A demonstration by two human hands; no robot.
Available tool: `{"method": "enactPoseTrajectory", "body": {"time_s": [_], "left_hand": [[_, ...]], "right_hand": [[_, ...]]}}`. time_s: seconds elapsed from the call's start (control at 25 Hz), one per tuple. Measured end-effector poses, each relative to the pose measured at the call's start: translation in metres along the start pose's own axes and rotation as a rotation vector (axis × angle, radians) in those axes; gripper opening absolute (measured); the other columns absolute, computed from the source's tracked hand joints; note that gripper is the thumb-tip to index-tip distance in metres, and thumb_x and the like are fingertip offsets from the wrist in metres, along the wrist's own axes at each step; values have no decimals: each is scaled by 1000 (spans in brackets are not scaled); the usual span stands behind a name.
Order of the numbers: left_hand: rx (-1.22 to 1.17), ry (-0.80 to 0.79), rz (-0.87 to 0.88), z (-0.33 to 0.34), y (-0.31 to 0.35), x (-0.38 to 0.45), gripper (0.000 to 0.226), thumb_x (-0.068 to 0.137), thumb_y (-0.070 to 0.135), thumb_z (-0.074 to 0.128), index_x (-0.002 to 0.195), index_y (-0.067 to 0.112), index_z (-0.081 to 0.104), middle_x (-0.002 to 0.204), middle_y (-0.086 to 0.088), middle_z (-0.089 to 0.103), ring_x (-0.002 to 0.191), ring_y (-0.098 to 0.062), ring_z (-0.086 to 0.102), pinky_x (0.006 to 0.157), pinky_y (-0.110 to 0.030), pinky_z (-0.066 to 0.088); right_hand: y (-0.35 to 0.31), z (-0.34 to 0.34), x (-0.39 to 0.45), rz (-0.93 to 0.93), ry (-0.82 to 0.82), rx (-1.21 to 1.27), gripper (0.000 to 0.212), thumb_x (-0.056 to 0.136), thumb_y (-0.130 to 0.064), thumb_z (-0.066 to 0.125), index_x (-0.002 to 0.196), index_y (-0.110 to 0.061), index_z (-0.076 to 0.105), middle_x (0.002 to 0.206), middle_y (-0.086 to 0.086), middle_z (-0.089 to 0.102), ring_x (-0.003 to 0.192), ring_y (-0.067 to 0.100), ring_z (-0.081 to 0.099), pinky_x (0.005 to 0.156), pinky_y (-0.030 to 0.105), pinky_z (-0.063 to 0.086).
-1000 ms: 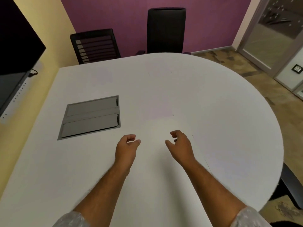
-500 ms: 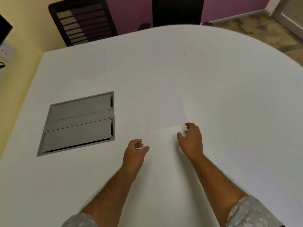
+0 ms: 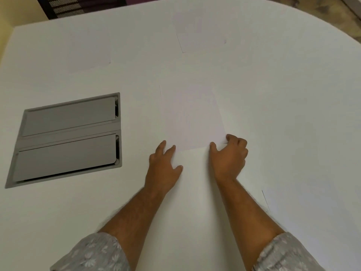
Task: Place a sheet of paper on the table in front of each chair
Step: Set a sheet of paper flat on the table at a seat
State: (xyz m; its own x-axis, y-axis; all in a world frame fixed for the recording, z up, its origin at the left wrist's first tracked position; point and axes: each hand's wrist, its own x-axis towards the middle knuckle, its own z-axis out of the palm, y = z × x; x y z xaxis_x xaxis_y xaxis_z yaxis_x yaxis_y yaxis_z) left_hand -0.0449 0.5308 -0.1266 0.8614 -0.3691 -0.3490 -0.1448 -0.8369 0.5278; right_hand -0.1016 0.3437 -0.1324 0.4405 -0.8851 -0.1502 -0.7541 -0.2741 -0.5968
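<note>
A white sheet of paper (image 3: 192, 118) lies flat in the middle of the white table (image 3: 283, 106). My right hand (image 3: 229, 156) is curled at the sheet's near right corner, thumb and fingers pinching that corner. My left hand (image 3: 164, 166) has its fingers spread, with the fingertips touching the sheet's near left edge. Three more sheets lie on the table: a far left sheet (image 3: 89, 49) before the slatted chair (image 3: 64, 6), a far middle sheet (image 3: 201, 39), and a near right sheet (image 3: 312, 222).
A grey cable hatch (image 3: 68, 137) with two lids is set into the table to the left of my hands. The table's rounded edge runs along the upper right, with floor (image 3: 336, 18) beyond it. A yellow wall is at the far left.
Both hands have moved forward to the middle sheet's near edge. My right hand has closed on its corner. The view has tilted down and moved closer to the table.
</note>
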Motion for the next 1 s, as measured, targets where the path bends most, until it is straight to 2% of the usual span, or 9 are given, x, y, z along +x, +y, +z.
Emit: {"method": "enactPoseTrajectory", "body": {"time_s": [0.16,0.32,0.4,0.48,0.6,0.68,0.76,0.84,1.0], "left_hand": [[-1,39,43,3,-6,-3,70,95,33,71,159,30,42,175,8,16,151,-24,24,117,-35,34],[-27,38,49,5,-6,-4,70,95,33,71,159,31,42,175,9,15,150,-22,25,115,-30,32],[-31,26,48,4,-4,-4,70,95,32,71,159,32,42,175,9,14,151,-21,24,114,-26,28],[-5,-15,46,-2,-1,-3,72,96,32,71,160,33,40,176,8,12,153,-22,23,117,-26,28],[-6,-123,25,-19,2,-5,77,95,31,74,162,31,36,176,6,10,155,-23,24,123,-31,25],[-304,-144,-66,-33,10,-18,80,95,37,75,163,30,33,172,2,23,153,-21,34,126,-41,30],[-763,-38,-267,-39,19,-41,72,98,48,69,159,34,35,162,1,44,139,-19,53,116,-47,46],[-1064,28,-480,-41,15,-70,56,101,51,61,150,32,43,144,-6,61,116,-22,71,99,-43,59],[-1120,136,-611,-45,-31,-143,38,100,19,70,136,11,60,119,-10,75,92,-25,80,75,-36,66]], "right_hand": [[-5,0,3,59,-24,79,49,85,-33,80,129,-20,64,135,2,53,122,31,55,94,47,48],[-17,-1,-3,-14,-58,104,43,85,-29,77,124,-21,62,129,0,58,118,28,57,94,48,48],[-26,-3,2,19,-124,298,47,84,-22,76,125,-22,54,111,-1,66,103,25,66,90,46,55],[-34,-9,11,206,-222,608,55,85,-13,74,134,-18,48,100,7,71,88,28,73,85,46,62],[-33,-21,17,393,-357,880,26,89,-1,66,115,-7,65,102,22,76,72,28,78,67,37,67],[-26,-31,10,400,-460,918,19,92,5,65,104,-8,70,101,20,79,75,28,81,64,31,66],[-15,-40,-7,457,-571,1004,21,93,7,65,108,-7,71,102,18,81,84,31,82,67,30,66],[1,-46,-39,465,-696,999,20,93,6,68,110,-5,71,104,23,80,90,34,80,69,31,66],[36,-50,-132,415,-904,805,24,92,2,70,114,-9,73,105,16,82,94,35,81,70,32,66]]}}
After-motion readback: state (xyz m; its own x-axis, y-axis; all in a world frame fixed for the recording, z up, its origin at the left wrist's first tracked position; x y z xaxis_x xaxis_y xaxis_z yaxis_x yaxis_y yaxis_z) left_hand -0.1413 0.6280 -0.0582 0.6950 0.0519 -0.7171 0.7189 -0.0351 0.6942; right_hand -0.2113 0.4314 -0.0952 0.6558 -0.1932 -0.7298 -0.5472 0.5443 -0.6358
